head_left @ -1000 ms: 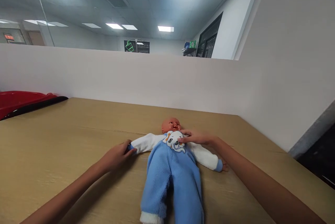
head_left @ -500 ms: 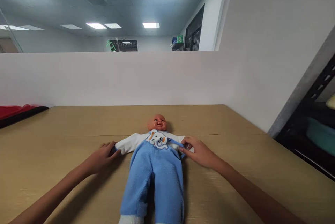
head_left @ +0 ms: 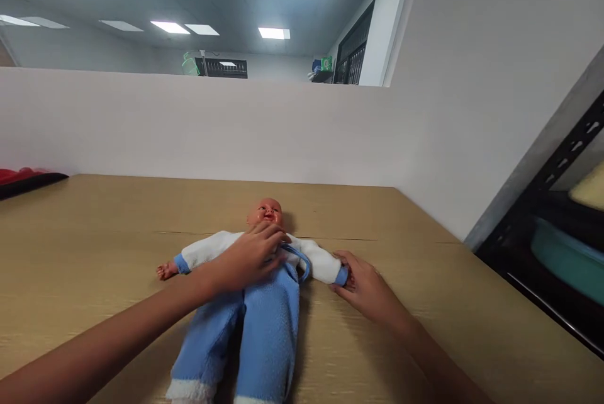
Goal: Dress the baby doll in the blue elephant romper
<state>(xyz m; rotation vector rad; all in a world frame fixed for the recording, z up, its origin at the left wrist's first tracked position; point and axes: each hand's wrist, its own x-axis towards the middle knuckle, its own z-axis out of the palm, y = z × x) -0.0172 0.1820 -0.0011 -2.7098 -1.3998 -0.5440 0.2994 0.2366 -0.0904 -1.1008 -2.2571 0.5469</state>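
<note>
A baby doll [head_left: 268,212] lies on its back on the table, face up, in white sleeves with blue cuffs and fuzzy blue trousers [head_left: 271,335]. Across its chest rests my left hand [head_left: 257,250], its fingers curled at the top of the outfit and covering the chest picture. From beside those fingers a loose blue strap [head_left: 304,259] loops out to the right. My right hand [head_left: 365,284] is closed around the doll's hand at the blue cuff [head_left: 342,275], with that arm stretched outward. The doll's other hand [head_left: 167,270] lies uncovered on the left.
The brown tabletop [head_left: 117,202] meets a low white wall [head_left: 212,127] at the back. A red item with a black edge [head_left: 28,180] lies at the far left. On the right stands a black shelf rack [head_left: 523,234] holding a teal bin [head_left: 566,259].
My left hand has left the doll's left-side cuff and moved right onto its chest. My right hand has shifted from the strap and sleeve to the doll's hand, and that sleeve now extends outward.
</note>
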